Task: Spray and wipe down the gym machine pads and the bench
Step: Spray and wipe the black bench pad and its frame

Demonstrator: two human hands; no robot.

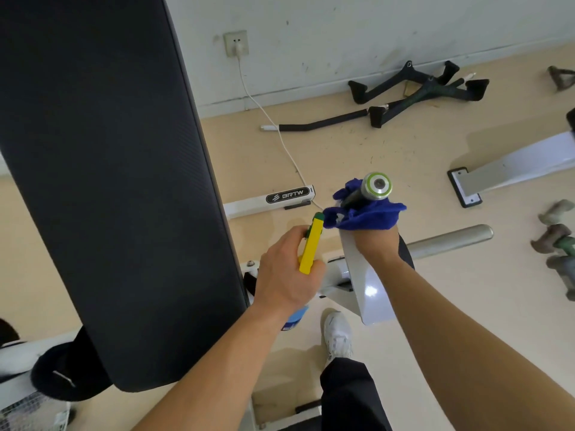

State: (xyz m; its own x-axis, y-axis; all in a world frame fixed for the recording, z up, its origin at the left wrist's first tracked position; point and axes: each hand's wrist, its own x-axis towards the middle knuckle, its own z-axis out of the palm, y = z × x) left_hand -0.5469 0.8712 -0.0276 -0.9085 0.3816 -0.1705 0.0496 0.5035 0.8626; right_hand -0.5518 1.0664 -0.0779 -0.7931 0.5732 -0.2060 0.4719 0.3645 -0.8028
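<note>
A long black back pad of the gym machine fills the left of the view. My left hand grips a spray bottle with a yellow trigger head and green nozzle; its blue body shows below my wrist. My right hand holds a blue cloth wrapped around the machine's handle bar, whose silver end cap has a green ring. The nozzle points toward the cloth, just left of it.
A white machine frame runs under my hands, with a chrome peg to the right. Black cable handles lie by the wall. Grey dumbbells sit at far right. A white cable crosses the floor. My white shoe is below.
</note>
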